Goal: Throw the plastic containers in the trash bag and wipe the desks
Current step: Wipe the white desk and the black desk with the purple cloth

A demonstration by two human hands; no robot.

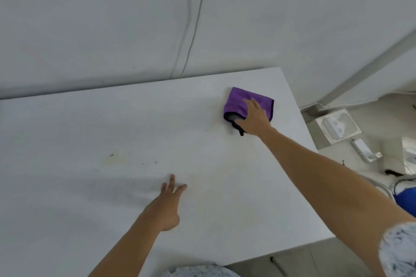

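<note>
A big pale wall (pixel 112 18) fills the top half of the picture. A thin cable (pixel 195 24) runs down it to the back of the bench.

The white bench (pixel 90 130) fills the lower left and the middle. Two bare arms reach out over it from the bottom of the picture.

The right hand (pixel 255 119) is in the middle right. It lies flat on a purple cloth (pixel 238 101) with its fingers straight and close together, and it presses the cloth down on the bench. The thumb sticks out to the left, at the cloth's lower edge. The cloth is folded, has a dark trim, and lies near the bench's far right corner.

The left hand (pixel 167 204) is in the lower middle. Its fingers are straight and spread apart, and it holds nothing. It is low over the bench with a shadow under it. I cannot tell if the fingertips touch the top.

A fuzzy white sleeve (pixel 398 249) shows in the lower right corner.

On the floor, at the right edge, lies what looks like a clear plastic container (pixel 337 127) on a white square. It is well apart from both hands. A smaller white thing (pixel 364 150) lies just below it.

A faint yellow stain (pixel 117 159) and tiny dark specks (pixel 111 154) sit on the bench, left of the middle.
</note>
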